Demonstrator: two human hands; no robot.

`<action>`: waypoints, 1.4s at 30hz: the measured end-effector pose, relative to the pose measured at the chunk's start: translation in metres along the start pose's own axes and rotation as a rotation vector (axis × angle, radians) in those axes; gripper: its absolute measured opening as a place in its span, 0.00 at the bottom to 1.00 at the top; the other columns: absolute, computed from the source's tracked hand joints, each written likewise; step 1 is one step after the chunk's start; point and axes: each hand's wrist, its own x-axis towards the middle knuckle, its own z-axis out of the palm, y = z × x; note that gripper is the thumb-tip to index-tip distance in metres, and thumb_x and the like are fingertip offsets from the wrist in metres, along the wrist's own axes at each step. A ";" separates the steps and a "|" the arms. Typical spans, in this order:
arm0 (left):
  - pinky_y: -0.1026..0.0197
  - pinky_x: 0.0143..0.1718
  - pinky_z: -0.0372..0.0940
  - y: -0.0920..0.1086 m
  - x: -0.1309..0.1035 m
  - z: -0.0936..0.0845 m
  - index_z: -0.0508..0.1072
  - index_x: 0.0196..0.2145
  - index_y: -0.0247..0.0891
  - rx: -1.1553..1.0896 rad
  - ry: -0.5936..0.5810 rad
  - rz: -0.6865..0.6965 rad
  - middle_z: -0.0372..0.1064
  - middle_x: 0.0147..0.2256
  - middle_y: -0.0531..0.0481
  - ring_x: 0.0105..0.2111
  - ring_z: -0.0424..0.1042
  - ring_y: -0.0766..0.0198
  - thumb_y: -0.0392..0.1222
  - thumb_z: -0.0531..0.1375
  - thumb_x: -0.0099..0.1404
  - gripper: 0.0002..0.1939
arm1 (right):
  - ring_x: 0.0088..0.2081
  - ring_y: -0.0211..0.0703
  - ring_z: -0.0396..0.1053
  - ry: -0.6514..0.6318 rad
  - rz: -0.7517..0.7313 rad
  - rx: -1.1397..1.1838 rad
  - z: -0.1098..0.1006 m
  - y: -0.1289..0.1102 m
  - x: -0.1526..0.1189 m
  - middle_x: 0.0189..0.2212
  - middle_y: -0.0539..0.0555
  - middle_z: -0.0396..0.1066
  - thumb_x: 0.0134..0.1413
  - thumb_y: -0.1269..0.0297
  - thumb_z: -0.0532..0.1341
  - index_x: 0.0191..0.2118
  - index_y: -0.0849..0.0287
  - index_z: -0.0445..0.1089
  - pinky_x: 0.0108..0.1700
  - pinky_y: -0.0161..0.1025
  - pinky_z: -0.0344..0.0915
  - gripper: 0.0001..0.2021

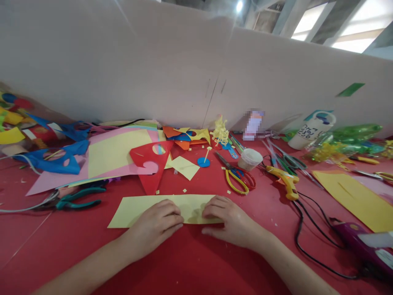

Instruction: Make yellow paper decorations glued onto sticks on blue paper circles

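The left forearm and the right forearm are nearest, and both come in over the near part of the red surface. Between the two hands lies the pale yellow paper strip, flat, with its long side towards the person. The left hand is placed on the near border of this strip, with the fingers bent; whether its grip pinches the paper, I cannot tell. The right hand rests on the right end of the strip; its grip is loose, because the thumb stands apart from the fingers.

Just beyond the strip, towards the far edge of the surface, there are a red paper piece, a small pale yellow square and scissors with yellow and red handles. A white cup stands near these scissors. On the left side of the surface lie pliers with teal handles. On the right side are a yellow glue gun and, closer to the person, a purple tool. A white panel rises along the far edge.
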 end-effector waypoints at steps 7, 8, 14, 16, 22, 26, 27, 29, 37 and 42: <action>0.62 0.36 0.60 -0.002 0.001 -0.004 0.71 0.36 0.40 -0.098 -0.041 -0.087 0.69 0.32 0.49 0.34 0.65 0.63 0.37 0.52 0.65 0.08 | 0.36 0.39 0.66 -0.037 -0.008 -0.031 -0.008 0.002 -0.003 0.31 0.53 0.70 0.57 0.66 0.56 0.30 0.57 0.69 0.41 0.37 0.61 0.06; 0.62 0.36 0.61 -0.003 0.001 -0.005 0.71 0.36 0.40 -0.108 -0.040 -0.095 0.69 0.32 0.50 0.34 0.65 0.63 0.37 0.52 0.65 0.08 | 0.36 0.39 0.66 -0.034 0.008 -0.033 -0.009 0.003 -0.004 0.31 0.53 0.70 0.56 0.64 0.57 0.31 0.57 0.69 0.40 0.37 0.62 0.06; 0.61 0.35 0.62 -0.007 0.000 -0.003 0.70 0.38 0.41 -0.080 -0.011 -0.124 0.71 0.33 0.50 0.34 0.67 0.63 0.38 0.50 0.66 0.09 | 0.38 0.41 0.66 -0.039 0.042 -0.072 -0.011 0.006 -0.005 0.32 0.53 0.70 0.53 0.61 0.60 0.33 0.57 0.69 0.42 0.39 0.62 0.06; 0.62 0.34 0.62 -0.008 -0.001 -0.002 0.69 0.38 0.40 -0.059 0.005 -0.140 0.71 0.32 0.50 0.34 0.67 0.63 0.39 0.51 0.66 0.08 | 0.38 0.40 0.67 -0.042 0.008 -0.047 -0.011 0.008 -0.005 0.33 0.53 0.71 0.57 0.65 0.56 0.33 0.57 0.70 0.43 0.38 0.62 0.06; 0.63 0.33 0.62 -0.010 -0.002 -0.002 0.69 0.38 0.40 0.012 0.018 -0.124 0.71 0.31 0.51 0.32 0.68 0.64 0.41 0.51 0.66 0.08 | 0.38 0.38 0.69 -0.056 0.031 0.011 -0.019 0.006 -0.007 0.35 0.51 0.73 0.56 0.68 0.56 0.33 0.57 0.72 0.41 0.35 0.65 0.07; 0.63 0.31 0.62 -0.012 -0.002 -0.001 0.68 0.38 0.39 0.045 0.003 -0.142 0.70 0.30 0.50 0.31 0.68 0.63 0.42 0.50 0.66 0.09 | 0.35 0.39 0.68 -0.060 0.131 -0.031 -0.023 0.005 -0.007 0.31 0.51 0.72 0.52 0.68 0.60 0.29 0.57 0.72 0.38 0.37 0.65 0.04; 0.63 0.31 0.62 -0.012 -0.003 -0.001 0.68 0.38 0.39 0.050 -0.003 -0.150 0.70 0.30 0.50 0.31 0.68 0.63 0.42 0.51 0.66 0.09 | 0.34 0.39 0.67 -0.062 0.154 -0.037 -0.024 0.006 -0.008 0.30 0.52 0.71 0.51 0.68 0.60 0.29 0.57 0.72 0.38 0.37 0.64 0.03; 0.63 0.30 0.61 -0.013 -0.003 -0.001 0.68 0.38 0.38 0.050 -0.017 -0.172 0.69 0.29 0.51 0.30 0.68 0.63 0.43 0.51 0.65 0.09 | 0.35 0.39 0.67 -0.071 0.204 -0.038 -0.025 0.009 -0.008 0.30 0.51 0.70 0.50 0.67 0.61 0.29 0.56 0.72 0.37 0.36 0.64 0.03; 0.65 0.33 0.61 -0.013 0.007 -0.014 0.70 0.34 0.40 -0.058 -0.131 -0.284 0.70 0.31 0.53 0.32 0.68 0.65 0.44 0.52 0.64 0.09 | 0.28 0.37 0.65 -0.104 0.424 -0.084 -0.027 0.017 -0.010 0.26 0.51 0.68 0.50 0.65 0.60 0.25 0.59 0.69 0.30 0.34 0.60 0.07; 0.63 0.35 0.60 -0.013 0.009 -0.020 0.70 0.34 0.40 0.010 -0.207 -0.259 0.70 0.32 0.52 0.34 0.68 0.64 0.44 0.49 0.66 0.11 | 0.27 0.37 0.64 -0.123 0.482 -0.066 -0.027 0.013 -0.008 0.26 0.51 0.67 0.49 0.65 0.60 0.24 0.60 0.68 0.29 0.33 0.58 0.07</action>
